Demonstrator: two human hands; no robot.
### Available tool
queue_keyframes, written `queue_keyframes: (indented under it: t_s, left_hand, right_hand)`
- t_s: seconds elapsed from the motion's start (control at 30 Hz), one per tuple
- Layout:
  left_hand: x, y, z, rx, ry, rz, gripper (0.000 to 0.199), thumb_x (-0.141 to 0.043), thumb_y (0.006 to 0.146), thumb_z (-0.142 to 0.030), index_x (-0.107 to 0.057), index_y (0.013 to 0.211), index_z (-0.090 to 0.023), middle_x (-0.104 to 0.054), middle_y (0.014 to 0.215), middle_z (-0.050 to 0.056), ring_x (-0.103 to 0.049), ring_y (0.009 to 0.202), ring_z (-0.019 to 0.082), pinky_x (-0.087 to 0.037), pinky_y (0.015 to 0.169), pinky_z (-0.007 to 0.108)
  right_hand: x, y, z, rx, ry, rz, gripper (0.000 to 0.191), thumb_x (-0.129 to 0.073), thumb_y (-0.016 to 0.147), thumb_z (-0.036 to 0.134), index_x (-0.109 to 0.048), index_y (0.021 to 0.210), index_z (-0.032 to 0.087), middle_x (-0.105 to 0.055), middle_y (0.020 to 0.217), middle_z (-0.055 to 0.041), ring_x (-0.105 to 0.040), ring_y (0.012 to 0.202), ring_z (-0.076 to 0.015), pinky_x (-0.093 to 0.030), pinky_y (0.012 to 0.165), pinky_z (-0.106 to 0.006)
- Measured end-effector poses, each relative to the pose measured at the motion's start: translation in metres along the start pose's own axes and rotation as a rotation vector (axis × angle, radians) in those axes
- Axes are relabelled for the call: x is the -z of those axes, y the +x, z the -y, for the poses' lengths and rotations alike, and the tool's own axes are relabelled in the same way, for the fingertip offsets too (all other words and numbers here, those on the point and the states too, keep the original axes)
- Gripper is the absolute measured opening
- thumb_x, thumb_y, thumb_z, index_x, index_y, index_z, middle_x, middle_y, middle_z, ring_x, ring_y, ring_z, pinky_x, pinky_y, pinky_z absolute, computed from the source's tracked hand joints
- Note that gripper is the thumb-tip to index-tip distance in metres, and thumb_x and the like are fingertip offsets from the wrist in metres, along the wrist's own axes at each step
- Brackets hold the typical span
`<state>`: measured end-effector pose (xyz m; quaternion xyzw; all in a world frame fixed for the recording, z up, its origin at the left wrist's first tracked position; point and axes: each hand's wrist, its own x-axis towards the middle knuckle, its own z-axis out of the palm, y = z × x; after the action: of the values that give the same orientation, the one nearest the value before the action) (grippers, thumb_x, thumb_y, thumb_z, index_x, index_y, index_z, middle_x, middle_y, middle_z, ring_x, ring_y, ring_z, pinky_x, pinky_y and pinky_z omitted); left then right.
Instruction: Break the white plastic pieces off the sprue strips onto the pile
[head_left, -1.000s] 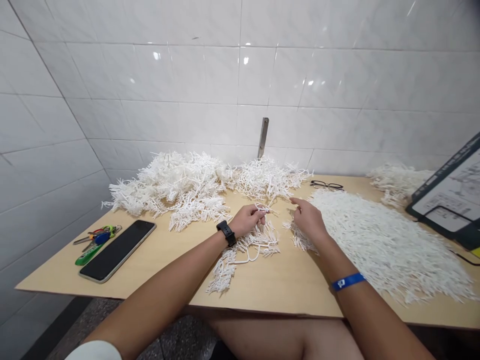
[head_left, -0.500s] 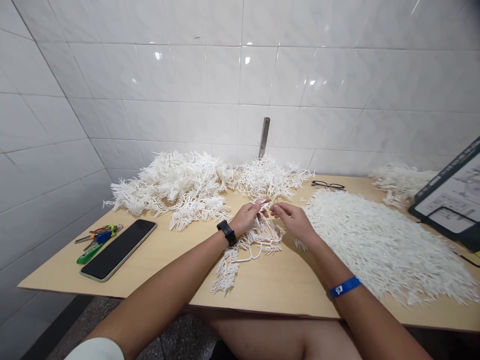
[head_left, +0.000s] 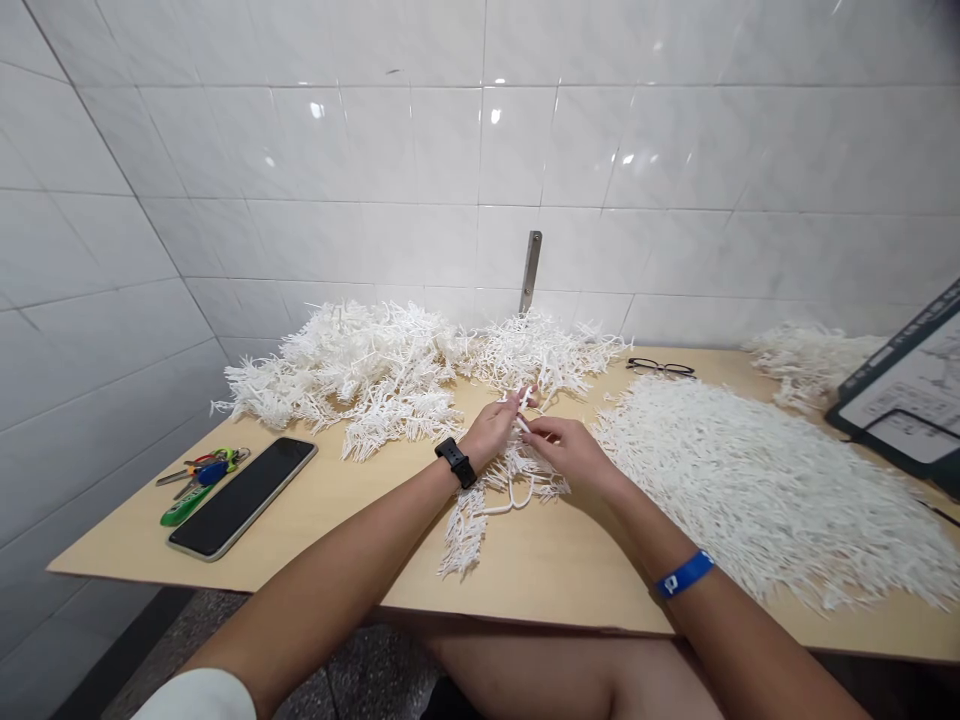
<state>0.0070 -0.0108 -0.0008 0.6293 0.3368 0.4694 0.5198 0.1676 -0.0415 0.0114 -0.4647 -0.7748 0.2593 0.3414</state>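
Observation:
My left hand (head_left: 489,434), with a black watch at the wrist, is closed on a white fringed strand (head_left: 462,532). Its branched lengths hang below the fingers and lie on the table, with a smooth bare loop among them. My right hand (head_left: 564,446) is pinched close beside the left, its fingertips on a short white stem (head_left: 523,402) between the two hands. Exactly where that stem joins the strand is hidden by my fingers. To the right of my right hand spreads a wide, flat heap of small white pieces (head_left: 757,490).
Behind my hands, tangled white fringed heaps (head_left: 360,365) lie against the tiled wall. Phone (head_left: 244,498) and keys (head_left: 201,478) rest at the left. Glasses (head_left: 660,368) sit at the back, near a dark-framed board (head_left: 911,400) on the right. The table's front edge runs above my legs.
My right hand has moved left and slightly down, closing the gap to my left hand, and now touches the white stem. My left hand stays nearly in place.

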Motion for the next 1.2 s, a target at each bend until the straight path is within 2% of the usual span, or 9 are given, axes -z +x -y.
queue_keyframes:
  t_s: [0.1,0.23,0.3,0.53,0.73,0.87,1.0,1.1,1.2]
  left_hand:
    - [0.001,0.000,-0.001,0.012,-0.003,-0.068,0.057,-0.049,0.085,-0.061,-0.066,0.112,-0.013,-0.064,0.094,0.009,-0.055,0.074,0.014,-0.043,0.064,0.026]
    - [0.001,0.001,-0.001,0.006,0.028,-0.081,0.043,-0.065,0.078,-0.046,-0.067,0.102,-0.011,-0.058,0.072,0.002,-0.048,0.059,0.009,-0.040,0.057,0.023]
    - [0.001,0.002,-0.002,-0.018,0.017,-0.108,0.037,-0.065,0.078,-0.041,-0.067,0.099,-0.011,-0.057,0.070,0.001,-0.047,0.057,0.008,-0.039,0.056,0.023]
    - [0.003,0.002,-0.007,-0.033,-0.017,-0.272,0.030,-0.057,0.083,-0.036,-0.070,0.092,-0.011,-0.067,0.091,0.009,-0.056,0.075,0.013,-0.046,0.068,0.026]
    - [0.004,0.002,-0.008,-0.075,-0.055,-0.371,0.033,-0.060,0.082,-0.041,-0.071,0.086,-0.010,-0.070,0.084,0.009,-0.058,0.078,0.015,-0.044,0.072,0.027]
    - [0.004,0.002,-0.012,-0.022,-0.209,-0.326,0.042,-0.064,0.079,-0.050,-0.070,0.086,-0.009,-0.069,0.079,0.010,-0.056,0.063,0.010,-0.042,0.059,0.022]
    - [0.005,0.001,-0.019,0.117,-0.521,-0.230,0.054,-0.048,0.087,-0.059,-0.067,0.101,-0.010,-0.068,0.085,0.011,-0.057,0.054,0.008,-0.043,0.052,0.021]
    - [0.006,0.000,-0.020,0.166,-0.669,-0.147,0.039,-0.046,0.092,-0.045,-0.065,0.103,-0.012,-0.066,0.093,0.010,-0.064,0.067,0.011,-0.051,0.065,0.023]
    - [0.003,0.000,-0.014,0.160,-0.576,-0.113,0.021,-0.062,0.084,-0.028,-0.065,0.098,-0.013,-0.065,0.085,0.005,-0.061,0.064,0.008,-0.050,0.065,0.022]
  right_hand:
    - [0.007,-0.001,-0.002,-0.073,0.087,-0.076,0.033,-0.052,0.084,0.046,-0.066,0.077,0.017,-0.063,0.070,-0.0015,-0.054,0.066,-0.0161,-0.038,0.060,-0.027]
    - [0.012,0.000,-0.010,-0.107,0.167,-0.116,0.032,-0.055,0.083,0.047,-0.067,0.081,0.018,-0.066,0.076,-0.0033,-0.058,0.072,-0.0180,-0.042,0.066,-0.028]
    - [0.012,0.001,-0.013,-0.119,0.187,-0.130,0.032,-0.055,0.082,0.048,-0.067,0.084,0.018,-0.067,0.079,-0.0041,-0.060,0.072,-0.0186,-0.044,0.068,-0.029]
    - [0.010,0.002,-0.018,-0.146,0.213,-0.089,0.031,-0.057,0.082,0.049,-0.064,0.083,0.019,-0.067,0.079,-0.0046,-0.063,0.074,-0.0204,-0.045,0.070,-0.030]
    - [0.006,0.002,-0.020,-0.135,0.190,-0.021,0.034,-0.057,0.081,0.051,-0.065,0.083,0.019,-0.067,0.079,-0.0043,-0.062,0.076,-0.0208,-0.043,0.069,-0.030]
    - [0.002,0.001,-0.014,-0.119,0.197,0.008,0.035,-0.055,0.082,0.052,-0.064,0.080,0.018,-0.065,0.075,-0.0039,-0.058,0.071,-0.0186,-0.040,0.065,-0.028]
    - [-0.002,0.001,-0.007,-0.105,0.235,-0.026,0.034,-0.054,0.082,0.050,-0.063,0.078,0.017,-0.062,0.072,-0.0028,-0.053,0.067,-0.0164,-0.039,0.062,-0.028]
    - [-0.004,0.002,-0.006,-0.091,0.253,-0.052,0.031,-0.054,0.081,0.047,-0.061,0.076,0.017,-0.060,0.069,-0.0024,-0.053,0.067,-0.0168,-0.040,0.063,-0.028]
    - [-0.005,0.003,-0.007,-0.081,0.232,-0.100,0.028,-0.053,0.081,0.044,-0.063,0.076,0.018,-0.062,0.069,-0.0029,-0.055,0.067,-0.0180,-0.042,0.065,-0.030]
